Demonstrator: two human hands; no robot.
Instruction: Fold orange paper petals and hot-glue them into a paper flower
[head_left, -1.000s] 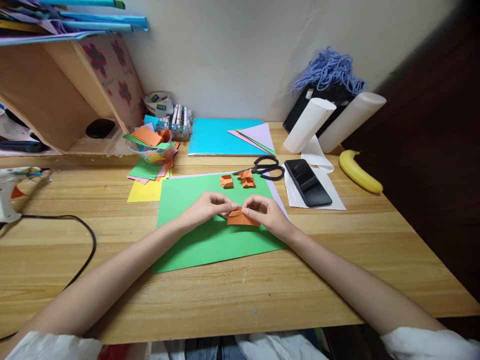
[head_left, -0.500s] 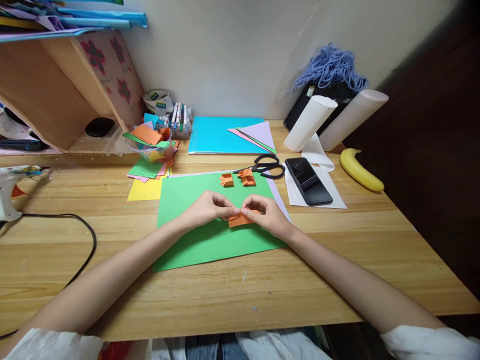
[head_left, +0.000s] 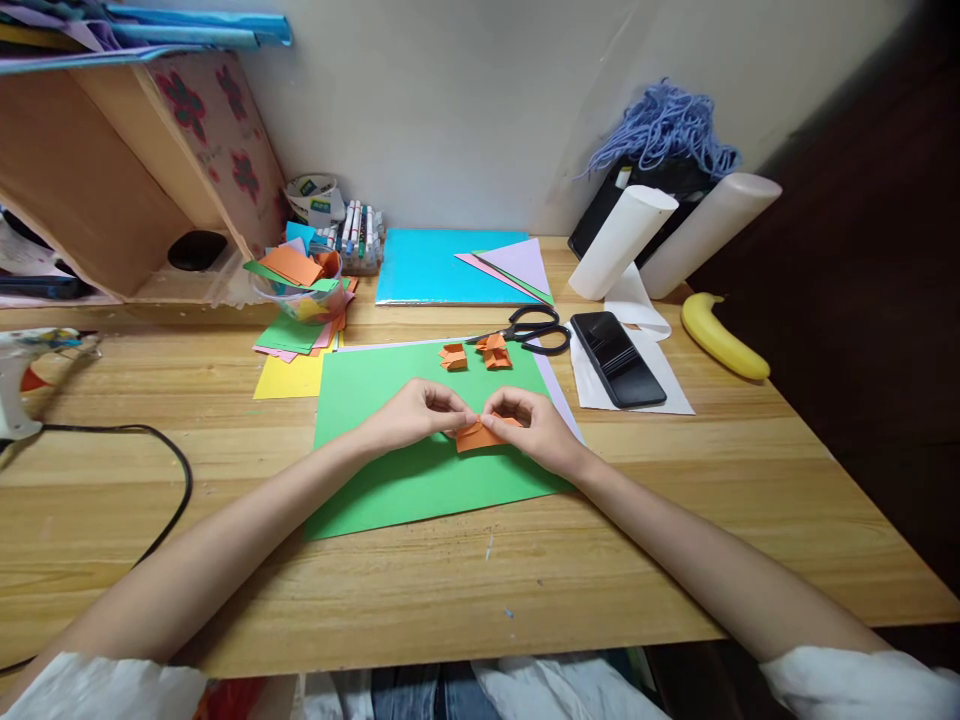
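- Found orange paper (head_left: pixel 474 439) over the green sheet (head_left: pixel 405 500), right of its middle, well in from its near edge; cannot tell whether touching it.
- Found left hand (head_left: pixel 420 412) pinching the paper's far edge between thumb and fingertips, grip narrow.
- Found right hand (head_left: pixel 534 428) just beside, in a like narrow pinch, with thumb pressed on the paper.
- Judged the held paper part-folded: bent along the far edge, flat toward the near edge. Cannot tell how many folds remain.
- Counted 2 shaped items, left folded piece (head_left: pixel 453 357) and right folded piece (head_left: pixel 495 352), near the sheet's far edge; judged finished or nearly so.
- Noted scissors (head_left: pixel 516 334) at the sheet's far right corner.
- Noted phone (head_left: pixel 619 360) beyond the sheet's right edge, on white paper (head_left: pixel 673 392).
- Noted printed labelling on a pale container (head_left: pixel 315 205) by the table (head_left: pixel 600 600)'s far left corner; too small to read. Found no legible brand elsewhere.
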